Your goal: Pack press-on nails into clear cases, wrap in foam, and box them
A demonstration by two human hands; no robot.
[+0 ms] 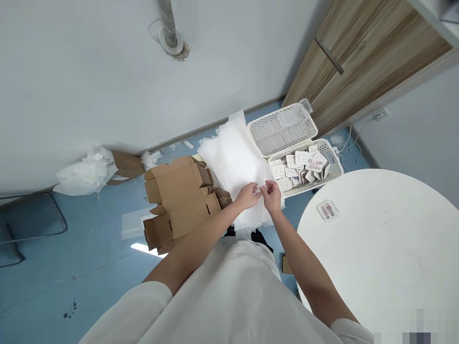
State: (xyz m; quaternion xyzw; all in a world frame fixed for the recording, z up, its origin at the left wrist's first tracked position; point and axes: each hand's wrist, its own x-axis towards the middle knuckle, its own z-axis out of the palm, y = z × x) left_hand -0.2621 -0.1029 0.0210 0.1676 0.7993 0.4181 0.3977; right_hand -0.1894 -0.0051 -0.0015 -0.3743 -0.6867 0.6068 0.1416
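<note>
My left hand (248, 196) and my right hand (271, 197) are close together over a stack of white foam sheets (234, 155). Both have thumb and fingers drawn together in a pinch. What lies between the fingertips is too small and pale against the white to make out. Just right of my right hand stands a white perforated basket (334, 168) holding many printed cards (301, 160). Behind it is a second basket (253, 138) with clear plastic cases (283, 128). Left of my left hand lie flattened brown cardboard boxes (186, 196), partly under my left forearm.
A round white table (387, 248) fills the right side, with a small clear case (327, 210) on it. A wood-grain cabinet (358, 52) stands behind the baskets. White plastic bags (86, 174), an open carton (125, 167) and a dark chair (32, 217) are at the left.
</note>
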